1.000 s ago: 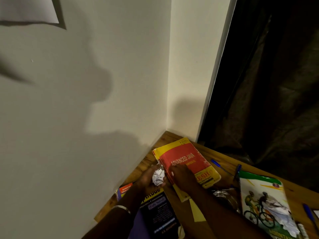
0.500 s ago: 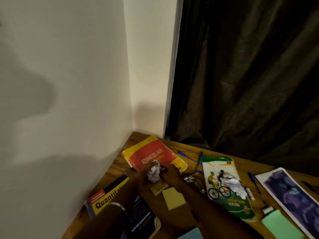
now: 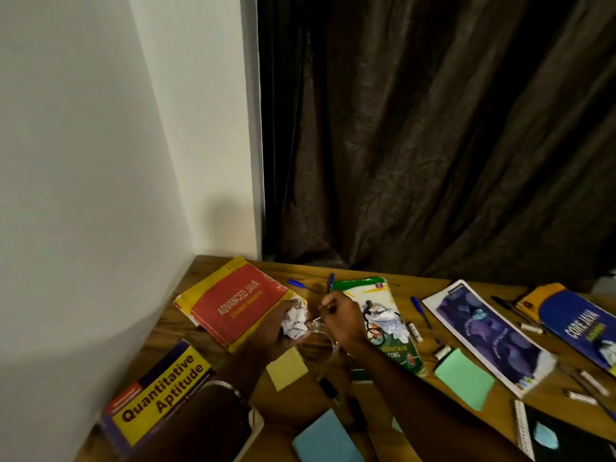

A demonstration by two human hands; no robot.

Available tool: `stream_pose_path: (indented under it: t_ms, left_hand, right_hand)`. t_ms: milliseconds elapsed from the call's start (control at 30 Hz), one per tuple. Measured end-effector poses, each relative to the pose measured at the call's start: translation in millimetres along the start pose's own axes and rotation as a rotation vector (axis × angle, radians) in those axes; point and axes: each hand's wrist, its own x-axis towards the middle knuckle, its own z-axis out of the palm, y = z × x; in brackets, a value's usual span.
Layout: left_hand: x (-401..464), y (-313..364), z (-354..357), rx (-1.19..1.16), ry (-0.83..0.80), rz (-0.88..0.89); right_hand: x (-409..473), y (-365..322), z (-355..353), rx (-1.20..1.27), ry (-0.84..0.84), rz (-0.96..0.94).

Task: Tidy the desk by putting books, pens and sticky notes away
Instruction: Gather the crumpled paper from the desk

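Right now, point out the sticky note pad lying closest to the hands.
The yellow sticky note pad, just below the left hand. The green pad lies farther right; the blue pad sits nearer the desk's front edge.

A white wall (image 3: 83,161) corner meets a dark curtain (image 3: 433,145); wooden desk (image 3: 276,405) below, dimly lit.

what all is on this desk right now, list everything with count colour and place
books: five; red-yellow Java book far left, Quantitative Aptitude book near left, green biking book centre, purple book right, blue-yellow Core Java book far right
sticky notes: yellow, green, blue
pens: several, blue; one behind the hands
glass jar: one, clear, between the hands
spiral notebook: one, black, near right
curtain: dark, behind
left hand: holds crumpled white paper
right hand: curled at the jar's rim
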Motion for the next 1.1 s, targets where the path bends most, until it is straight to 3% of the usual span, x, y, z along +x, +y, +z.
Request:
stream_pose_path:
  t_ms: [100, 200, 267, 333, 433, 533, 667, 800, 1100]
  left_hand:
    - [11.4, -10.4, 6.2, -0.072, -0.086, 0.009]
    - [24.4, -19.6, 19.5, -0.129, -0.222, 0.035]
    - [22.6, -21.7, 32.7, -0.124, -0.266, 0.011]
    - [25.1, -25.5, 44.8, -0.082, -0.164, -0.014]
    - [29.2, -32.6, 65.0, -0.14, -0.191, -0.004]
    - [35.3, -42.2, 73.0, -0.104, -0.087, -0.009]
    - [26.2, -52.2, 87.5, -0.172, 0.027, -0.107]
    - [19.9, -65.8, 96.5, 0.145, 0.252, -0.03]
    - [36.7, -95.3, 147.0, 0.047, -0.151, -0.179]
  right_hand:
    - [7.0, 24.4, -33.7, -0.339, 0.054, -0.064]
    - [14.9, 58.6, -61.0, -0.636, -0.081, -0.005]
    - [19.9, 77.9, -72.0, -0.677, -0.22, 0.043]
    - [26.4, 94.0, -78.2, -0.665, -0.308, 0.038]
    - [33.0, 107.8, -81.4, -0.661, -0.322, -0.016]
    - [36.4, 114.9, -84.7, -0.693, -0.297, -0.101]
    - [45.5, 123.6, -89.9, -0.605, -0.264, -0.111]
    - [41.1, 127.5, -96.9, -0.301, -0.152, -0.013]
    - [6.7, 118.9, -116.5, 0.246, -0.077, 0.055]
